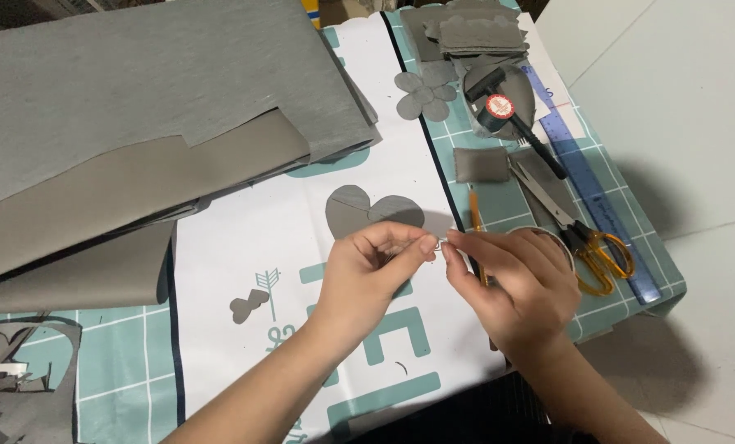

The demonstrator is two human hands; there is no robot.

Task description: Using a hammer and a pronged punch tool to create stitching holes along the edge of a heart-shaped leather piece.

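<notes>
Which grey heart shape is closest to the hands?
The big grey heart just above the hands, nearly touching the fingertips; the small heart lies further left.

Fabric sheets (pixel 137 107) lie far left on the counter (pixel 630 271). Heart cutout (pixel 359 210) sits centre, just behind both hands. Scissors (pixel 581 234) right of hands; ruler (pixel 593 193) right of scissors.
</notes>
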